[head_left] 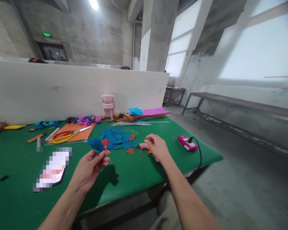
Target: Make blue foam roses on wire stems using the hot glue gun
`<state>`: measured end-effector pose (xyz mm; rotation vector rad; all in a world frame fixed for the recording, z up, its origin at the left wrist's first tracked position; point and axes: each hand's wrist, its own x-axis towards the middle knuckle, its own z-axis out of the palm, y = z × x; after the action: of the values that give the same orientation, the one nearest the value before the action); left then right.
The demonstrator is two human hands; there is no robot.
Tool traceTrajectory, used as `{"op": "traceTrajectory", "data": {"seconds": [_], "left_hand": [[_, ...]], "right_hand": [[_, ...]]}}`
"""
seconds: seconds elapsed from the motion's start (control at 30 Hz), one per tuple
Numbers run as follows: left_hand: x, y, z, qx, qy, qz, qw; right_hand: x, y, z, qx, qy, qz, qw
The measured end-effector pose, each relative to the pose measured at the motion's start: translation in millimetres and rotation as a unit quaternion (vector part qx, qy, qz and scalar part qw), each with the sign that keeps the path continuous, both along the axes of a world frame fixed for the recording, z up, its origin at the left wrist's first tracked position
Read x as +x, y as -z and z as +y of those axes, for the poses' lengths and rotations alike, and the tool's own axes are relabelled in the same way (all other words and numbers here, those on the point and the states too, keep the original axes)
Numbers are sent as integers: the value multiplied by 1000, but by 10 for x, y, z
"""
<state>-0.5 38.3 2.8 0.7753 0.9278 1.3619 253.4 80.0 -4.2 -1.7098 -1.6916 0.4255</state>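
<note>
My left hand (92, 166) pinches a thin stem topped by a blue petal-shaped piece (96, 145), held up over the table. Part of the stem shows below the fingers; a red piece (105, 142) shows just behind the blue one. To the right, my right hand (157, 147) is curled over a pink glue gun (143, 146) with an orange trigger. Its tip points left, and my hand hides most of its body. Blue petal pieces (115, 137) lie in a loose pile between and beyond my hands, with a few brown pieces (130, 151) at the pile's right side.
Scissors (72, 134) lie on an orange sheet (86, 134) at left, behind a phone (54, 171). Thin wires (132, 123) and a pink bottle (108, 105) are at the back. A magenta box (187, 143) with a black cable stands near the table's right edge. A white partition (74, 92) rises behind.
</note>
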Motion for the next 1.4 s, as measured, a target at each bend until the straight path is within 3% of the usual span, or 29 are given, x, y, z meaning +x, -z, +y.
{"op": "traceTrajectory", "data": {"seconds": [0.07,0.13,0.3,0.5,0.57,0.63,0.73,0.83,0.97,1.13,1.4], "left_hand": [[-20,-10,-15,-6,15,1,1000],[-28,-16,-33,-10,20,0,1000],[-38,-5,-45,-11,35,-21,999],[-35,39,-52,-7,51,-30,998],[-32,51,-52,-5,58,-32,998],[-33,65,-44,1,71,-31,997],[-34,87,-20,5,83,-29,996],[-31,112,4,9,80,-28,996],[-29,141,19,20,73,-21,997],[-35,145,14,21,72,-11,997],[-48,156,10,33,73,1,997]], "right_hand": [[272,77,48,-36,39,-26,998],[415,189,39,-80,38,-38,995],[454,387,-15,-135,-18,-32,990],[427,249,-29,-122,-25,53,991],[308,137,-91,-103,-42,219,969],[128,28,-177,-126,-104,346,924],[-154,-88,-305,-146,-163,428,877],[-321,-147,-388,-144,-196,437,866],[-383,-214,-448,-139,-237,410,870],[-448,-252,-501,-70,-228,325,915],[-476,-214,-508,-23,-246,247,937]]}}
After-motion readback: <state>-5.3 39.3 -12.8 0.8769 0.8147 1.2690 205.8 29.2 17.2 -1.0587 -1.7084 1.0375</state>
